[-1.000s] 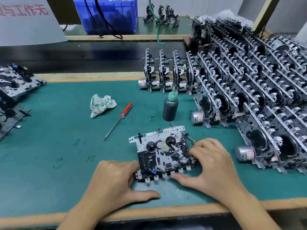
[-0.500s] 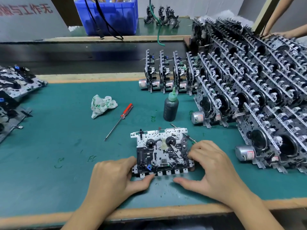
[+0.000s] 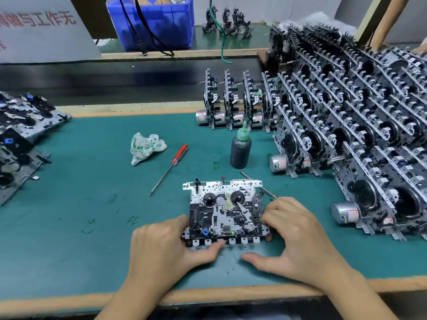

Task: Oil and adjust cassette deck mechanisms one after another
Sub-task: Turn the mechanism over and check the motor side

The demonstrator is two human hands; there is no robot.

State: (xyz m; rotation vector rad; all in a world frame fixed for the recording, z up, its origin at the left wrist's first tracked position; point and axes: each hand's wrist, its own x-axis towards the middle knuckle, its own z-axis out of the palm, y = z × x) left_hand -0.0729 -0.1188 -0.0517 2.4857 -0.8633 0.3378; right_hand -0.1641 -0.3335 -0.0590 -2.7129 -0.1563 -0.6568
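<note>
The cassette deck mechanism [image 3: 225,210] is laid flat on the green mat [image 3: 92,204]. It is gripped at its left edge by the left hand [image 3: 166,245] and at its right edge by the curled fingers of the right hand [image 3: 298,236].

Left hand [image 3: 159,248]: fingertips hidden under the near-left edge of the cassette deck mechanism [image 3: 225,211]; grip type not discernible.
Right hand [image 3: 298,241]: fingertips hidden against the mechanism's right side; thin tool [image 3: 268,192] partly covered.
Stacked mechanisms [image 3: 360,125]: cut off at right edge; count not discernible.
Flat mechanisms [image 3: 20,125]: cut off at left edge.
Blue bin [image 3: 159,26]: top cropped, contents blurred.
Sign [image 3: 39,28]: red characters cropped.
Mechanisms on far surface [image 3: 226,20]: blurred.
</note>
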